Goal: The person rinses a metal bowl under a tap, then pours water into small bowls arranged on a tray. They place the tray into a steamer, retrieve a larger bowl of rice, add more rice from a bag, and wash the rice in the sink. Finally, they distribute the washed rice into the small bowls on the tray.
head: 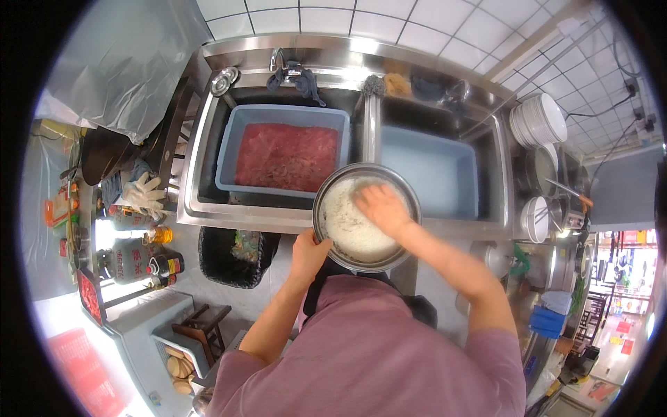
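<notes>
A round metal bowl [367, 263] of white grains, which look like rice, rests at the front edge of the double sink, below its middle divider. My left hand [308, 254] grips the bowl's rim at its lower left. Inside the bowl, my right hand [383, 208] lies on the grains [354, 224], palm down and slightly blurred, and holds nothing that I can see. Behind the bowl to the left, a blue-grey plastic tub [284, 114] with raw red meat [286, 156] in reddish liquid sits in the left basin. Another tub [430, 167], with cloudy liquid, is in the right basin.
A faucet [278, 57] draped with dark cloths stands behind the left basin. A steel scourer [373, 86] and a yellow cloth [397, 83] lie on the back ledge. Stacked white plates [539, 120] are to the right. A lined black bin [237, 266] stands below the sink at left.
</notes>
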`<state>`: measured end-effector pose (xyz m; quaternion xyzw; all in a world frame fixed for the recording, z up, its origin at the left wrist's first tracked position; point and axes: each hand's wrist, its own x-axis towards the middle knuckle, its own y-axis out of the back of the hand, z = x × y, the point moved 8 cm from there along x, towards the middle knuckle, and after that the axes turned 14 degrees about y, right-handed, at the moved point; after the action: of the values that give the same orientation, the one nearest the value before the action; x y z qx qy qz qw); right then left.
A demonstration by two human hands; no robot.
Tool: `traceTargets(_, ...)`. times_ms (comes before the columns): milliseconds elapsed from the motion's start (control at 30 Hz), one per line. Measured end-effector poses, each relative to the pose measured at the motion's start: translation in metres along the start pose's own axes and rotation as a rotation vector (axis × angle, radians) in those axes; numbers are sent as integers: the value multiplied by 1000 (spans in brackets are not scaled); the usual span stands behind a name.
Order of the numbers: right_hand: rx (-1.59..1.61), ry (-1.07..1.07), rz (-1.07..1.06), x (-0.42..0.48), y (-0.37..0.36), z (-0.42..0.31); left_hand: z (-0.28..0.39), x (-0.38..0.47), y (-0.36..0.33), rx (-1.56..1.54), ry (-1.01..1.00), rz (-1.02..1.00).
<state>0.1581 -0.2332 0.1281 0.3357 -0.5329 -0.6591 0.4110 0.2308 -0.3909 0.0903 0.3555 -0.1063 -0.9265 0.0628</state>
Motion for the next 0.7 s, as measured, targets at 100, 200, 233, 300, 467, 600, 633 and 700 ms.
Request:
traceTargets(100, 4, 37, 23, 7, -1, -2, 9, -11, 3, 63, 8, 76)
traceTargets(200, 82, -36, 77, 5, 2, 8, -2, -3, 1, 94, -50, 86)
traceTargets(233, 126, -64, 91, 5, 4, 11, -6, 0, -1, 99, -84, 81)
traceTargets(300, 212, -116, 122, 5, 10, 19, -10, -3, -7, -68, -140, 46)
traceTargets(467, 476, -189, 269, -10, 59, 33, -24, 0, -14, -166, -157, 70)
traceTargets(600, 427, -190, 457, -26, 100, 26, -2, -12, -7, -81, -41, -5)
traceTargets(633, 413, -179, 376, -28, 89, 19, 4, -14, -5, -53, -29, -7)
traceTargets(700, 388, -157, 215, -28, 62, 6, 3, 3, -7, -35, -86, 22)
